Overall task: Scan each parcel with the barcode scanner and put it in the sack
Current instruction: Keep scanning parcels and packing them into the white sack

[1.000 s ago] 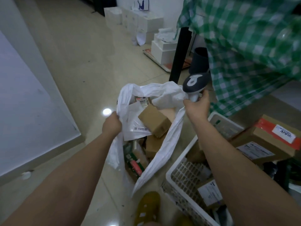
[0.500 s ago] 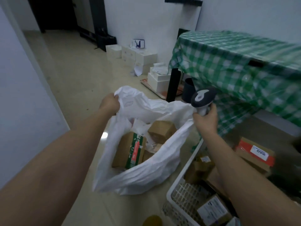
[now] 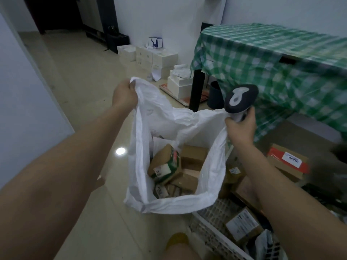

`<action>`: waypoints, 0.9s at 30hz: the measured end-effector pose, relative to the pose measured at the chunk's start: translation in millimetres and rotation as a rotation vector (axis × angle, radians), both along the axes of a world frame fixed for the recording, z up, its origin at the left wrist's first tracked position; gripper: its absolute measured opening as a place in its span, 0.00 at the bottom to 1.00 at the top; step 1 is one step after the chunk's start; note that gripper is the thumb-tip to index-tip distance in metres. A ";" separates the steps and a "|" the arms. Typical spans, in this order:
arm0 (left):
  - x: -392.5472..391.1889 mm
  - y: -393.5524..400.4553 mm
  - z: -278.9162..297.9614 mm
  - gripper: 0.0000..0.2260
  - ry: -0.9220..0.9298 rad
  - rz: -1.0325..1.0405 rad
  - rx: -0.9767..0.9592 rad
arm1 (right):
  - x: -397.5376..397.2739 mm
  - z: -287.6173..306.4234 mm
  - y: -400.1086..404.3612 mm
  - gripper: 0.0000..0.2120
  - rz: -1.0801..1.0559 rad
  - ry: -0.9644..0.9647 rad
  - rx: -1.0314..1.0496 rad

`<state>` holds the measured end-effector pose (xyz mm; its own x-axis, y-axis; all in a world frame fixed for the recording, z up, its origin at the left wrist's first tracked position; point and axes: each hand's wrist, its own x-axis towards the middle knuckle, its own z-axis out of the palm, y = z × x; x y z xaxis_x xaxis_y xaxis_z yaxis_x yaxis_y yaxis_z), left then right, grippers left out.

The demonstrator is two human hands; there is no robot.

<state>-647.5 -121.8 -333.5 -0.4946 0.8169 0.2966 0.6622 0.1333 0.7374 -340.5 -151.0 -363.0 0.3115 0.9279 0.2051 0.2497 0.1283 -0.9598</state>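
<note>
Your left hand (image 3: 124, 94) is stretched out ahead with the arm nearly straight, its fingers curled round the far left rim of the thin white plastic sack (image 3: 140, 162) and holding that edge up. Your right hand (image 3: 241, 128) is raised at about the same height on the other side, wrapped round the pale handle of the dark grey barcode scanner with a light marking on its domed head (image 3: 241, 97), and the sack's right rim is bunched in that same grip, so the mouth is held wide between your two hands. Inside the sack lie several brown cardboard parcels (image 3: 193, 156), one with green and red print and a white label (image 3: 165, 166); those lower down are shadowed and hard to tell apart. Below your right forearm sits a white perforated plastic basket (image 3: 216, 233) with more labelled boxes, cut off by the bottom edge. Your fingertips on both hands are hidden behind the sack and the handle. A brown carton with a red band (image 3: 287, 162) lies on the floor under the counter draped in a green and white checked cloth (image 3: 262, 59), which is blurred at the right.
</note>
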 end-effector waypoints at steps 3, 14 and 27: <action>9.5 0.8 11.4 0.17 0.016 -0.047 -0.058 | 0.3 14.8 -6.0 0.29 0.006 0.024 0.011; 27.1 -76.9 24.6 0.18 0.115 -0.109 0.034 | -3.9 54.1 -57.8 0.29 0.037 0.057 0.052; 0.8 -105.4 0.2 0.15 0.234 0.000 -0.048 | 22.0 26.2 -81.1 0.29 -0.022 0.006 -0.014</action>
